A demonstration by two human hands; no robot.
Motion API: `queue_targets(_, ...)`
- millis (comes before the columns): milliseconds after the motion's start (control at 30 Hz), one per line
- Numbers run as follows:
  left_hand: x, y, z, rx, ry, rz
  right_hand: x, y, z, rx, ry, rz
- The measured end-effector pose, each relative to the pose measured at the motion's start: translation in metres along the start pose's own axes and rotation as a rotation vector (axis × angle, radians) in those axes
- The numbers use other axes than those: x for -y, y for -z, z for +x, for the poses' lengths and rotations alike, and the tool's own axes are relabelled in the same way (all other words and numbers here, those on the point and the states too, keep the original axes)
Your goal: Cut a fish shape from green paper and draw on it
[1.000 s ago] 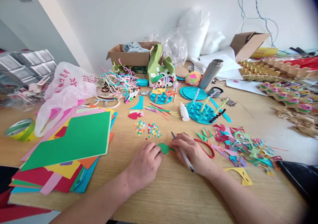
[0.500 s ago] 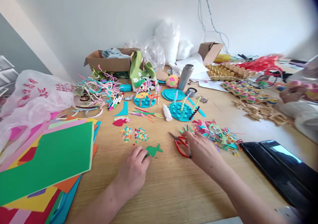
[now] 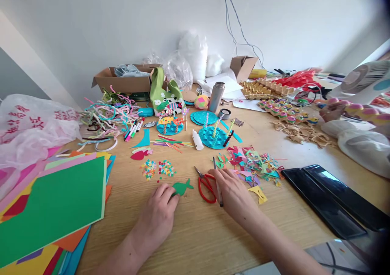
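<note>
My left hand (image 3: 161, 210) rests on the table with curled fingers, its thumb and fingertips on the rounded end of a green paper fish (image 3: 182, 187). The fish's tail points right. Palm down, my right hand (image 3: 230, 187) has its fingers closed around a dark slim pen (image 3: 218, 185), which points away from me. Just left of that hand, red-handled scissors (image 3: 206, 187) lie on the table with their blades toward the far left. Small round paper dots (image 3: 166, 168) lie beyond the fish in two little heaps.
Paper scraps (image 3: 252, 163) spread right of my right hand, near two black phone-like slabs (image 3: 323, 202). Coloured sheets (image 3: 61, 210) are stacked at left. Farther back stand a white glue bottle (image 3: 197, 140), blue egg-carton pieces (image 3: 215, 137) and a steel flask (image 3: 217, 97). Another person's hand (image 3: 330, 110) is at right.
The view has turned a little to the right, bringing a white fan into sight. My right hand has closed in around the pen and uncovered a yellow scrap. My left hand stays on the fish.
</note>
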State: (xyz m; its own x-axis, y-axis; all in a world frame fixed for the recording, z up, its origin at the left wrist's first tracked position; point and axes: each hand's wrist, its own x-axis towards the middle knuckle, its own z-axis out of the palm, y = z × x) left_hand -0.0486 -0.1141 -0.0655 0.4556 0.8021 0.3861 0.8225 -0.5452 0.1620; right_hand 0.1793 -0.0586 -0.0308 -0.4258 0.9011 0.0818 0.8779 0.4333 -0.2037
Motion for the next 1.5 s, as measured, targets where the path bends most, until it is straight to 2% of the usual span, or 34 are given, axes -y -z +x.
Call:
queue_targets(167,0.002,-0.002,-0.001,0.016,0.020,-0.018,-0.028,-0.005,0.014,-0.050,0.086,-0.086)
queue_targets(267,0.000,-0.001,0.000,0.044,0.034,-0.017,-0.039,-0.006,0.016,-0.214,0.093,-0.072)
queue_targets(333,-0.003,0.000,0.000,0.093,0.046,-0.015,-0.035,-0.005,0.019,-0.329,0.138,0.036)
queue_targets(367,-0.003,0.001,0.001,0.109,0.050,-0.004,-0.030,-0.004,0.021,-0.347,0.163,0.117)
queue_targets(467,-0.004,0.002,0.002,0.153,0.066,0.038,-0.003,-0.005,0.026,-0.255,0.349,0.320)
queue_targets(533,-0.005,0.003,0.002,0.169,0.074,0.060,0.015,-0.011,0.028,-0.146,0.491,0.332)
queue_targets(633,-0.004,0.005,0.003,0.191,0.085,0.074,0.029,-0.024,0.032,-0.077,0.544,0.269)
queue_targets(767,-0.004,0.008,0.003,0.231,0.096,0.071,0.022,-0.036,0.033,-0.127,0.529,0.265)
queue_targets(900,-0.004,0.008,0.004,0.246,0.111,0.066,0.005,-0.034,0.032,-0.179,0.440,0.204)
queue_targets(1000,-0.004,0.007,0.004,0.241,0.121,0.062,-0.002,-0.029,0.032,-0.111,0.386,0.069)
queue_targets(1133,-0.005,0.003,0.004,0.235,0.130,0.061,-0.008,-0.022,0.035,-0.020,0.400,-0.031)
queue_targets(1300,-0.006,0.002,0.003,0.218,0.135,0.045,-0.018,-0.021,0.042,-0.030,0.351,-0.075)
queue_targets(1400,-0.006,0.004,0.004,0.202,0.123,0.031,-0.014,-0.023,0.041,-0.141,0.322,0.081)
queue_targets(1500,-0.007,0.008,0.004,0.169,0.114,0.026,0.001,-0.022,0.033,-0.193,0.269,0.464)
